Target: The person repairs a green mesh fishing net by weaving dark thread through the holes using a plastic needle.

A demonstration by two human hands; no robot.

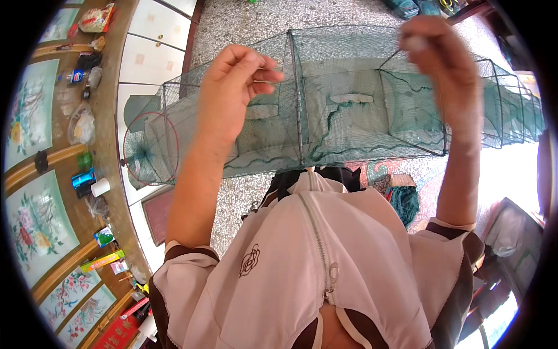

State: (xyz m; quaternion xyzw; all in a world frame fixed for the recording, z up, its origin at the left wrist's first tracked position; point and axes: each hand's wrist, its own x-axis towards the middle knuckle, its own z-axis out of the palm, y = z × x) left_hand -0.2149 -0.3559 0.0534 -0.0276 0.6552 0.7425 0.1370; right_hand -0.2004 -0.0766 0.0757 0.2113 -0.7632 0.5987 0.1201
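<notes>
A long green mesh trap [360, 128], with dark metal frames and a red ring [174, 132] at its left end, stretches across in front of me. My left hand [241, 78] is raised over its left half, thumb and index finger pinched, other fingers loosely bent; anything between them is too fine to see. My right hand [436, 64] is at the right half near an upper frame, blurred, fingers curled together, their contents hidden. Pale slots and wavy dark cords show on the mesh.
A long wooden sideboard [110, 174] with bottles, bags and boxes runs along the left, above white cabinet doors [156, 46]. Below the trap, a bundle of green netting [407, 203] lies on the speckled floor [232, 26]. Dark furniture [505, 256] stands at the lower right.
</notes>
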